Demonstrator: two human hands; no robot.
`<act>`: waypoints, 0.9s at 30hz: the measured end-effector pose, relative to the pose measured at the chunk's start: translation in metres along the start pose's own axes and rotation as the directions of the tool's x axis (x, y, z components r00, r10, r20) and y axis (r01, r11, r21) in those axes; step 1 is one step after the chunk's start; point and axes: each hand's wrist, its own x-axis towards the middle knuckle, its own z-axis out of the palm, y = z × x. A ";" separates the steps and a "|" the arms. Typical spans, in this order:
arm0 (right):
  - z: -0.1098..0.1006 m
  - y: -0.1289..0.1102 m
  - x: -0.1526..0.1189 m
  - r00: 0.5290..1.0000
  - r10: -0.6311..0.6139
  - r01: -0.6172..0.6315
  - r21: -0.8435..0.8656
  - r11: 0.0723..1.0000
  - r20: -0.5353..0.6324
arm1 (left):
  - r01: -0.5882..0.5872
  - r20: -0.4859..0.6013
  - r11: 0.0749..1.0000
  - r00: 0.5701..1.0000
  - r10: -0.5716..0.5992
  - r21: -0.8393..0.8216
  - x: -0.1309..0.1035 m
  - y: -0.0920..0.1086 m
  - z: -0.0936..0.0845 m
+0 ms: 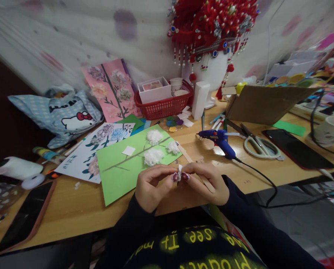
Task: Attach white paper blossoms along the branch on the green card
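My left hand (153, 186) and my right hand (210, 183) meet at the table's front edge. Thumbs and fingers of both pinch a small crumpled white paper piece (180, 172) between them. A flat wooden stick (184, 152) slants from the green card toward my right hand, and a wooden length also shows by that palm; whether it is gripped I cannot tell. Just beyond my left hand lies the green card (119, 179), bearing a drawn branch and several fluffy white paper flowers (153, 157). A small white paper square (128, 150) rests on the card.
A blue hot glue gun (218, 141), its cord trailing right, lies beyond my right hand. Scissors (260, 147) and a black phone (298, 148) are farther right. Behind stand a red basket (164, 108) and a cardboard piece (267, 104). Another phone (25, 216) lies at left.
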 end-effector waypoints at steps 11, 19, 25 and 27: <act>0.008 0.010 -0.006 0.987 -0.122 0.083 -0.328 0.941 -0.101 | -0.039 -0.048 0.994 0.998 0.044 0.097 -0.002 -0.002 0.002; 0.005 0.005 -0.003 0.988 -0.147 0.114 -0.397 0.911 -0.054 | -0.052 -0.060 0.987 0.996 0.062 0.153 -0.002 -0.005 0.002; 0.009 0.008 -0.005 0.988 -0.142 0.101 -0.424 0.900 -0.065 | -0.050 -0.073 0.982 0.995 0.064 0.180 -0.001 -0.009 0.003; 0.010 0.008 -0.006 0.987 -0.146 0.102 -0.428 0.898 -0.072 | -0.055 -0.079 0.981 0.994 0.071 0.186 -0.002 -0.009 0.003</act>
